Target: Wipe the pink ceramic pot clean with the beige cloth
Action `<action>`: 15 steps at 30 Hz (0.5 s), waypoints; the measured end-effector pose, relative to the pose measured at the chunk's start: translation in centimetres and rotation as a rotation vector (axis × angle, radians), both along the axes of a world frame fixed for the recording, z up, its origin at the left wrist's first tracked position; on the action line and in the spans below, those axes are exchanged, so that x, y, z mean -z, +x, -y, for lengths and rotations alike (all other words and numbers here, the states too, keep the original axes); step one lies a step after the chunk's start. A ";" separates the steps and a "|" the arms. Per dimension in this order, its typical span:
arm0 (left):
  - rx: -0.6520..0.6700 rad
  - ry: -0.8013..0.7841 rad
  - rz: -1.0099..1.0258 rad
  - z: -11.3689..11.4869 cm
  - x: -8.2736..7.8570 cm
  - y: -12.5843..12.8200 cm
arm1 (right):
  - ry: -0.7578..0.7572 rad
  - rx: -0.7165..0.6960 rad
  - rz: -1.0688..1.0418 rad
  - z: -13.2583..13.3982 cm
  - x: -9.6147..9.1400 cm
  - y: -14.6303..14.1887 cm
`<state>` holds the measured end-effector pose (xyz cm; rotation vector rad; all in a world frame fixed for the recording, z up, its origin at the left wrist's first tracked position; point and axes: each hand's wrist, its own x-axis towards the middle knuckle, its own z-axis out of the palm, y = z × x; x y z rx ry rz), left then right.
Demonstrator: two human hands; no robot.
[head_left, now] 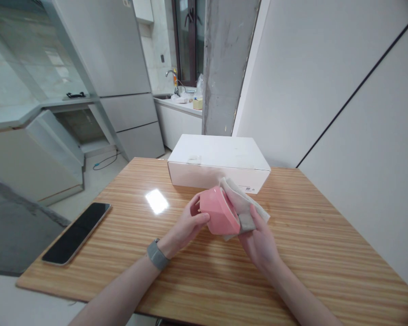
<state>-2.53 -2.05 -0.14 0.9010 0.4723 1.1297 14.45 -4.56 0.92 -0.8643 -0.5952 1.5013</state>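
A pink bowl [215, 212] is tipped on its side above the table, its opening turned to the right. My left hand [192, 222] grips it by the base, with the thumb on the outer wall. In my right hand [258, 240] is a folded light grey cloth [245, 206], held against the bowl's rim and opening. My right thumb lies over the cloth, while the other fingers are hidden behind it. The bowl's inside is mostly covered by the cloth.
Behind my hands a white cardboard box [221, 156] stands on the wooden table [313, 253]. A black-screened phone [77, 233] lies near the table's left edge. Beyond are a grey fridge [105, 50] and a sink counter with a faucet [174, 80]. A white wall borders the right side.
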 end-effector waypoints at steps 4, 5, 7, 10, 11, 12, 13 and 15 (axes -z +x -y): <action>-0.010 0.054 -0.044 -0.2 0.2 0.0 | 0.017 -0.029 0.029 -0.1 0.0 0.1; -0.005 0.059 -0.057 -0.2 0.2 -0.1 | 0.047 -0.054 0.048 0.0 -0.1 0.0; 0.012 0.050 -0.083 -0.3 0.3 -0.2 | 0.106 -0.095 0.075 0.1 -0.1 -0.2; 0.046 0.012 -0.119 -0.3 0.5 -0.2 | 0.140 -0.118 0.090 0.1 0.2 -0.4; 0.052 0.007 -0.126 -0.3 0.5 -0.2 | 0.139 -0.118 0.095 0.0 0.4 -0.4; 0.052 0.013 -0.130 -0.3 0.5 -0.2 | 0.135 -0.118 0.100 0.0 0.6 -0.4; 0.047 0.028 -0.133 -0.3 0.4 -0.2 | 0.129 -0.120 0.106 -0.1 0.8 -0.4; 0.024 0.071 -0.150 -0.3 0.3 -0.1 | 0.123 -0.128 0.117 -0.1 1.1 -0.3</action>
